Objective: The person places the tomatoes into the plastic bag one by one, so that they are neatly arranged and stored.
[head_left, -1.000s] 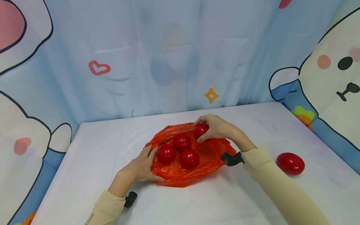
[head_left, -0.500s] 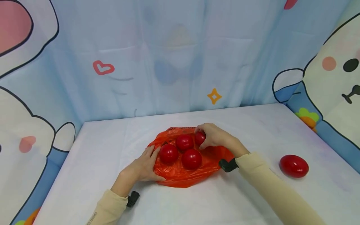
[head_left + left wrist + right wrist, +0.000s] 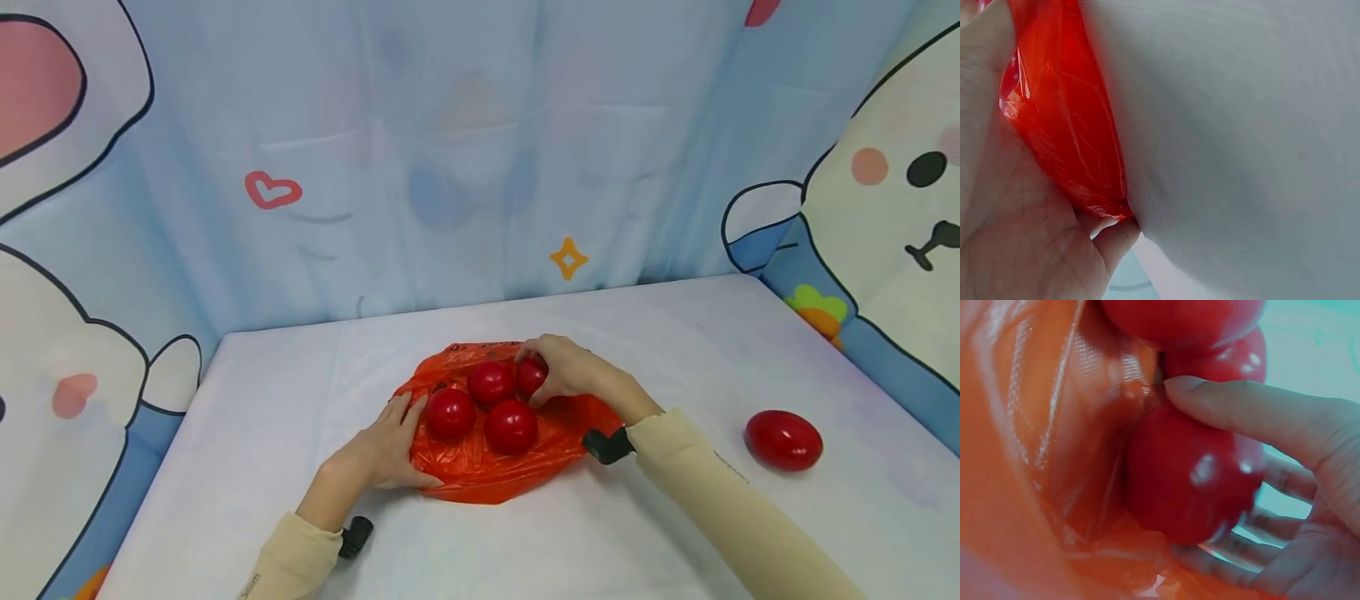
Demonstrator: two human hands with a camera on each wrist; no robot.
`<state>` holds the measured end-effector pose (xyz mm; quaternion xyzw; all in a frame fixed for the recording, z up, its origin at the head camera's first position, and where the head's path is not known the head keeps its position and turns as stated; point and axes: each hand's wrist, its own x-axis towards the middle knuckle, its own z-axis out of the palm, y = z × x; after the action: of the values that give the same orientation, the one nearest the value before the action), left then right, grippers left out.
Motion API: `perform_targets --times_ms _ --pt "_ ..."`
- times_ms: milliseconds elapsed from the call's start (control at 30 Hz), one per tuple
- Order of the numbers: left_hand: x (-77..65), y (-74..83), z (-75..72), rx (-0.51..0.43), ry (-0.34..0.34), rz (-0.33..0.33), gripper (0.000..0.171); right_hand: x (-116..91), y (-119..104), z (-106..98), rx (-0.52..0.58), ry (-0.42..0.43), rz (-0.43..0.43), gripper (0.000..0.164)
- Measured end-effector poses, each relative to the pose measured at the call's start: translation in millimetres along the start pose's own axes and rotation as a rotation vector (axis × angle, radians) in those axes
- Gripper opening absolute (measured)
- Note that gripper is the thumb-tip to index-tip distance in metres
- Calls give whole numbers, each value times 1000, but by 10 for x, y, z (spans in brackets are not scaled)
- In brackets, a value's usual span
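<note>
An orange-red plastic bag (image 3: pixel 551 446) lies spread wide on the white table, with several glossy red balls in it. My right hand (image 3: pixel 573 375) holds one red ball (image 3: pixel 1194 472) at the back right of the bag. In the right wrist view the thumb lies over that ball and the fingers curve behind it. Close by sit another ball (image 3: pixel 491 383), one at the front (image 3: pixel 512 427) and one at the left (image 3: pixel 450 414). At the bag's left edge, my left hand (image 3: pixel 382 450) grips the thin plastic (image 3: pixel 1075 125) between thumb and fingers.
A red, rather oval ball (image 3: pixel 783 441) lies alone on the table (image 3: pixel 645 533) at the right, outside the bag. Behind the table hangs a blue cartoon-print curtain (image 3: pixel 465 167). A black wrist camera (image 3: pixel 607 446) sits under the right sleeve.
My right hand has come down and slightly nearer with its red ball, which now sits beside the others in the bag. The left hand stays at the bag's edge. The view has shifted slightly.
</note>
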<state>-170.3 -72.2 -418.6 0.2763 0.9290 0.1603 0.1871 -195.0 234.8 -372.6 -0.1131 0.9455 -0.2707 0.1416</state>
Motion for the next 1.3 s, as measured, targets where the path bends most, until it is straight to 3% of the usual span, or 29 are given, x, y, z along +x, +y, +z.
perform_targets --times_ms 167,333,567,700,800,1000,1300 --pt "13 7 20 -8 -1 3 116 -202 7 -144 11 67 -41 57" --pt "21 3 20 -21 -1 -2 115 -607 129 -462 26 169 -62 61" --pt "38 7 42 -38 -2 46 116 -1488 700 -905 -48 282 87 70" --pt "15 -29 40 -36 8 69 116 -1862 1040 -967 -55 294 122 69" --pt "17 -44 54 -39 9 82 117 -2049 1235 -935 -40 252 151 69" --pt "-39 -100 46 -52 -2 61 117 -2062 1481 -724 -20 132 199 68" --pt "8 -49 30 -41 2 72 115 -2150 1657 -554 -74 133 253 77"
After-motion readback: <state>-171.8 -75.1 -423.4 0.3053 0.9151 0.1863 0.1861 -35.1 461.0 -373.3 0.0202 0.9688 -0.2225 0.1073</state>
